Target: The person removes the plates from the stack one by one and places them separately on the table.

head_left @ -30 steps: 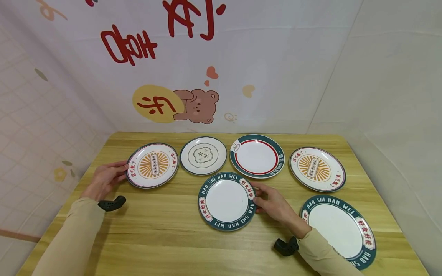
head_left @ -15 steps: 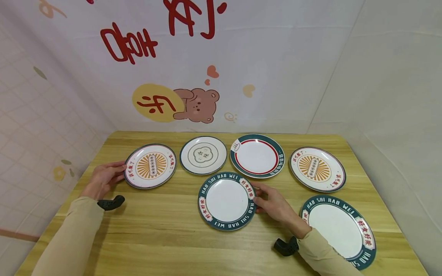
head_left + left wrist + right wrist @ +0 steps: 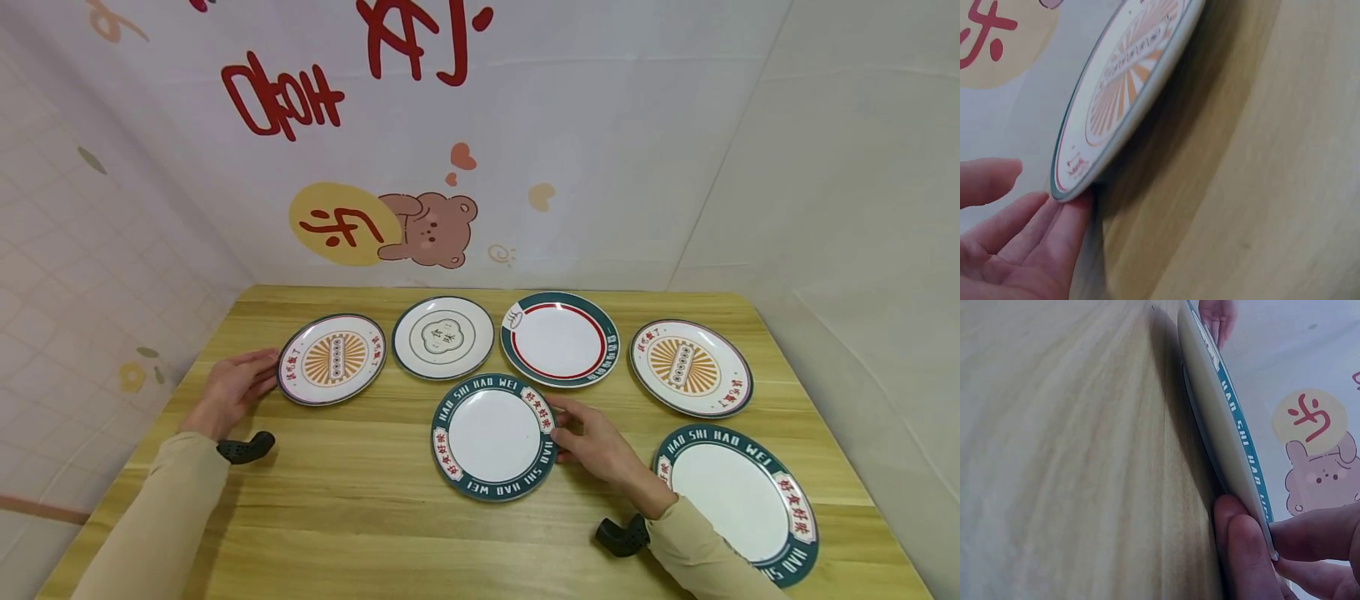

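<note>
At the table's left, a white plate with an orange sunburst (image 3: 334, 358) meets the left hand (image 3: 232, 387) at its left rim. In the left wrist view, the straight fingers (image 3: 1069, 234) touch the rim from below, while the thumb (image 3: 988, 180) stays off it. Near the middle lies a round plate with a lettered green rim (image 3: 495, 437). The right hand (image 3: 596, 442) pinches that plate's right edge; in the right wrist view, fingertips (image 3: 1247, 550) reach under it and another digit sits on the face side.
Behind stand a small white plate with a flower-shaped emblem (image 3: 442, 337) and a red-ringed, green-rimmed plate (image 3: 560, 339). To the right lie a second sunburst plate (image 3: 692, 368) and a larger lettered plate (image 3: 738, 504), partly covered by the right sleeve. A printed backdrop (image 3: 600, 125) rises behind the table.
The left sunburst plate has shifted very slightly left, widening the gap to the small plate beside it, with the left hand at its rim. The right hand and its plate have stayed put.
</note>
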`<state>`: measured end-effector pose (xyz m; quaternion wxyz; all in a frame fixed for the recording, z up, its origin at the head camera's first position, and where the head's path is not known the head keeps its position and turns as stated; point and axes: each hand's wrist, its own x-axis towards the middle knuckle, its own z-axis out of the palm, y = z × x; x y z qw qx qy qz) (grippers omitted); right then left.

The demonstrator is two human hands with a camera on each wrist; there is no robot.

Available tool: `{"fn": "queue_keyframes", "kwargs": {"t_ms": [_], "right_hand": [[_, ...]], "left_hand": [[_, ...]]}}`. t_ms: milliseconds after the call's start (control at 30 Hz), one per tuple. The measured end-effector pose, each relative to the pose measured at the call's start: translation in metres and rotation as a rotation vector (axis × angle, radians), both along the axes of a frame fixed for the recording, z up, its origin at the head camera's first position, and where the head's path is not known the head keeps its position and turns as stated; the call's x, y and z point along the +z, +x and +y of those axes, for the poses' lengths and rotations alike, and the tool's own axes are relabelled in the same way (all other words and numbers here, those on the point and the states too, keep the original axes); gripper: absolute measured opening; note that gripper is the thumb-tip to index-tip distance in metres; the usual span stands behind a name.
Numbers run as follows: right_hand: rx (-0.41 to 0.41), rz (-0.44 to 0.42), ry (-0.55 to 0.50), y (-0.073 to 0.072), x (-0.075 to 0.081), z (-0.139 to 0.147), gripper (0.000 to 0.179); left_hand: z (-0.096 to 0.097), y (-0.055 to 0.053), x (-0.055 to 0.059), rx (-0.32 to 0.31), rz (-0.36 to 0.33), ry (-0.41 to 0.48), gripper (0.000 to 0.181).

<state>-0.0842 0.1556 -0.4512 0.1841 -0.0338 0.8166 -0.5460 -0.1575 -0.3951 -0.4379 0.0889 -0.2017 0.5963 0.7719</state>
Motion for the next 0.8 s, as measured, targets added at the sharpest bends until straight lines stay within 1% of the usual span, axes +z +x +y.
{"fn": "queue_keyframes", "kwargs": {"t_ms": [33,100,133,200,267,300,333,433,500,567,667,733,800], "right_hand": [[0.0,-0.001,0.0,0.0,0.0,0.0,0.053],[0.001,-0.003,0.0,0.0,0.0,0.0,0.053],[0.002,-0.004,-0.002,0.001,0.0,0.0,0.053],[0.002,-0.004,-0.002,0.001,0.0,0.0,0.053],[0.002,-0.003,-0.001,0.0,0.0,0.0,0.053],[0.003,-0.001,0.0,0.0,0.0,0.0,0.053],[0.001,-0.003,-0.002,0.0,0.0,0.0,0.053],[-0.003,-0.008,-0.003,-0.001,0.0,-0.001,0.053],[-0.007,-0.007,-0.003,-0.001,-0.001,0.0,0.053],[-0.012,-0.007,-0.002,-0.002,-0.001,0.0,0.053],[-0.015,-0.006,0.0,-0.002,-0.001,0.0,0.053],[-0.017,-0.01,-0.003,-0.002,-0.001,0.0,0.053],[-0.017,-0.013,-0.006,-0.002,-0.002,0.0,0.053]], "left_hand": [[0.001,0.001,0.0,-0.003,0.009,0.011,0.029],[0.002,0.003,0.001,-0.014,0.023,0.014,0.018],[0.004,0.004,0.001,-0.023,0.028,0.007,0.021],[0.008,0.006,0.003,-0.039,0.03,-0.034,0.043],[0.015,0.008,0.005,-0.056,0.035,-0.128,0.065],[0.02,0.009,0.006,-0.056,0.039,-0.191,0.069],[0.025,0.01,0.008,-0.05,0.043,-0.255,0.07],[0.041,0.015,0.012,-0.022,0.064,-0.491,0.068],[0.053,0.02,0.015,0.019,0.096,-0.611,0.065],[0.064,0.025,0.017,0.055,0.142,-0.689,0.064],[0.079,0.033,0.018,0.104,0.236,-0.736,0.059],[0.088,0.039,0.019,0.113,0.294,-0.736,0.057],[0.097,0.044,0.019,0.104,0.339,-0.74,0.055]]}}
